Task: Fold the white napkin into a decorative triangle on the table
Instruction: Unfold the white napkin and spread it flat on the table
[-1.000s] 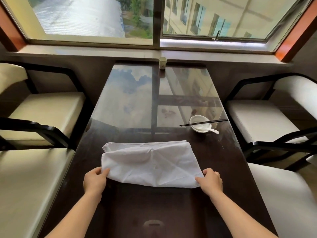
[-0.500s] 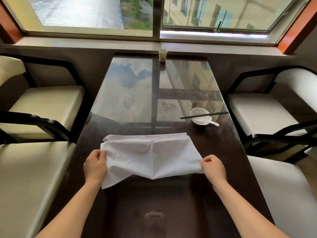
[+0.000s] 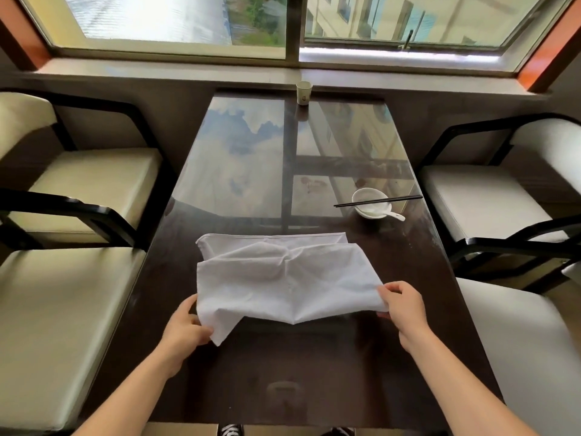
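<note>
The white napkin (image 3: 283,278) lies rumpled across the near middle of the dark glass-topped table (image 3: 283,372). Its far edge rests flat on the table, while its near edge is lifted and sags in the middle. My left hand (image 3: 185,325) pinches the near left corner, with a loose flap hanging beside the fingers. My right hand (image 3: 401,302) pinches the near right corner.
A small white bowl (image 3: 371,204) with a white spoon (image 3: 393,214) and black chopsticks (image 3: 377,201) across it sits to the right, beyond the napkin. A paper cup (image 3: 304,92) stands at the far edge by the window. Cream-cushioned chairs (image 3: 63,309) flank both sides.
Both hands have raised the napkin's near edge off the table and carried it forward, over the rest of the cloth. The left corner now droops past my left hand.
</note>
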### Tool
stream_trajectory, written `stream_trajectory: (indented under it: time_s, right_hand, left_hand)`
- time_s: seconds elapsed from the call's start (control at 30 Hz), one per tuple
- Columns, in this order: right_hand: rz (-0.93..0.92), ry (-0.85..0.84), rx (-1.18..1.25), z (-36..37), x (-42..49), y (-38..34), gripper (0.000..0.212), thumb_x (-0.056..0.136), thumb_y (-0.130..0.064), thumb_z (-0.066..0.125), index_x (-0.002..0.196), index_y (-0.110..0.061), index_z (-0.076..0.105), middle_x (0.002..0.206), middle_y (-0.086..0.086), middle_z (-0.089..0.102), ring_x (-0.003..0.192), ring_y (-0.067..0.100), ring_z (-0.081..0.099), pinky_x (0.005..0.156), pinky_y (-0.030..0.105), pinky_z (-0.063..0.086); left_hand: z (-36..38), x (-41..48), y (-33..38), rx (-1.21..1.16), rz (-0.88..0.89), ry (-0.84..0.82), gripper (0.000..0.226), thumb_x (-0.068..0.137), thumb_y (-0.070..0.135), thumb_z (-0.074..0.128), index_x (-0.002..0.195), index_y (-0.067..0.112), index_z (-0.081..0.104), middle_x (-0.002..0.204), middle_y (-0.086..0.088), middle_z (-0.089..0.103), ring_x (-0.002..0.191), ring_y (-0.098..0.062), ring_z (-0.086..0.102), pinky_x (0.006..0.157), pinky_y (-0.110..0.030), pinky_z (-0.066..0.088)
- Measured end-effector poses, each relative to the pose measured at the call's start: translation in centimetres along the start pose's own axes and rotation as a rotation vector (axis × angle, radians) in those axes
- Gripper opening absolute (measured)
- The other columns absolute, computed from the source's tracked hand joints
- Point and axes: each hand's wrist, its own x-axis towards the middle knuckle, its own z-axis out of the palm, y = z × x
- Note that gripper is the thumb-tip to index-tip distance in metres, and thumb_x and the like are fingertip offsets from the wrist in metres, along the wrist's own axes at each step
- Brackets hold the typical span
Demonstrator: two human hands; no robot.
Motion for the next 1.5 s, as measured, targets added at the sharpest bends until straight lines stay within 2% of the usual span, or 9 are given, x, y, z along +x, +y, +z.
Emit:
stream_trajectory:
  time_s: [0.13, 0.3, 0.6, 0.8, 0.93, 1.13, 1.27, 1.37, 1.5]
  right_hand:
    - [-0.023, 0.034, -0.009, -0.8, -0.6, 0.2, 0.005, 0.099, -0.019, 0.059, 0.094, -0.018, 0.062, 0.090, 0.008, 0.069, 0.062, 0.023, 0.070, 0.046, 0.029, 0.057]
    - [-0.019, 0.020, -0.135, -1.3, -1.6, 1.8, 0.005, 0.094, -0.017, 0.065, 0.092, -0.018, 0.060, 0.081, 0.012, 0.070, 0.044, 0.019, 0.063, 0.042, 0.031, 0.052]
    - [0.000, -0.140, -0.715, -1.4, -2.5, 4.6, 0.014, 0.089, -0.022, 0.063, 0.088, -0.028, 0.051, 0.067, 0.001, 0.071, 0.047, 0.015, 0.069, 0.047, 0.030, 0.059]
    - [-0.133, -0.174, -1.024, -1.7, -0.7, 2.9, 0.020, 0.085, -0.046, 0.066, 0.078, -0.032, 0.055, 0.077, -0.010, 0.062, 0.072, 0.010, 0.060, 0.058, 0.029, 0.049]
    - [-0.242, -0.103, -0.906, -1.2, 2.6, -1.3, 0.022, 0.088, -0.047, 0.064, 0.077, -0.031, 0.056, 0.075, -0.009, 0.063, 0.068, 0.010, 0.059, 0.051, 0.027, 0.040]
    - [-0.334, -0.091, -0.717, 2.4, 8.0, -7.4, 0.018, 0.091, -0.039, 0.063, 0.079, -0.025, 0.064, 0.079, -0.004, 0.066, 0.072, 0.016, 0.058, 0.059, 0.030, 0.041]
    - [-0.232, -0.163, -0.630, 5.9, 11.1, -9.0, 0.022, 0.094, -0.031, 0.061, 0.109, -0.016, 0.068, 0.105, 0.006, 0.071, 0.098, 0.029, 0.066, 0.082, 0.038, 0.054]
    - [-0.177, -0.210, -0.710, 8.0, 12.0, -9.0, 0.043, 0.098, -0.029, 0.054, 0.138, -0.013, 0.051, 0.131, 0.013, 0.059, 0.112, 0.034, 0.060, 0.090, 0.039, 0.052]
    - [-0.185, -0.156, -0.804, 9.5, 13.0, -9.1, 0.053, 0.094, -0.031, 0.057, 0.141, -0.012, 0.044, 0.141, 0.016, 0.049, 0.123, 0.036, 0.054, 0.091, 0.040, 0.047]
  left_hand:
    - [-0.9, -0.5, 0.4, -0.157, 0.014, 0.137, 0.084, 0.083, -0.018, 0.060, 0.150, 0.024, 0.033, 0.104, -0.022, 0.060, 0.082, -0.035, 0.071, 0.063, -0.048, 0.063]
    - [-1.9, -1.6, 0.2, 0.016, 0.005, 0.203, 0.057, 0.086, -0.011, 0.060, 0.131, 0.022, 0.051, 0.098, -0.022, 0.062, 0.061, -0.028, 0.061, 0.049, -0.036, 0.057]
    - [-1.2, -1.9, -1.6, 0.442, -0.073, 0.191, 0.012, 0.081, 0.002, 0.061, 0.090, 0.010, 0.059, 0.081, -0.018, 0.066, 0.060, -0.032, 0.066, 0.051, -0.041, 0.059]
    - [-1.3, -1.8, -0.3, 0.878, -0.030, 0.393, 0.013, 0.078, 0.035, 0.059, 0.077, 0.023, 0.056, 0.074, 0.001, 0.063, 0.066, -0.019, 0.059, 0.056, -0.031, 0.044]
    - [-1.2, 0.2, 1.6, 0.705, 0.066, 0.510, 0.015, 0.084, 0.036, 0.062, 0.082, 0.021, 0.060, 0.081, -0.001, 0.064, 0.072, -0.022, 0.058, 0.060, -0.033, 0.043]
    - [-0.8, 6.2, 5.4, 0.458, 0.129, 0.557, 0.040, 0.092, 0.032, 0.062, 0.127, 0.011, 0.062, 0.122, -0.015, 0.067, 0.110, -0.037, 0.060, 0.084, -0.043, 0.046]
    - [-0.5, 10.2, 7.8, 0.361, 0.049, 0.428, 0.051, 0.094, 0.036, 0.061, 0.137, 0.009, 0.056, 0.133, -0.015, 0.063, 0.118, -0.037, 0.058, 0.098, -0.045, 0.048]
    - [0.1, 11.8, 8.9, 0.358, 0.032, 0.360, 0.041, 0.091, 0.035, 0.065, 0.123, 0.009, 0.066, 0.109, -0.013, 0.072, 0.093, -0.034, 0.066, 0.078, -0.040, 0.055]
    - [0.8, 13.1, 9.7, 0.382, 0.050, 0.386, 0.013, 0.083, 0.026, 0.071, 0.083, 0.013, 0.073, 0.082, -0.008, 0.071, 0.072, -0.025, 0.061, 0.061, -0.033, 0.045]
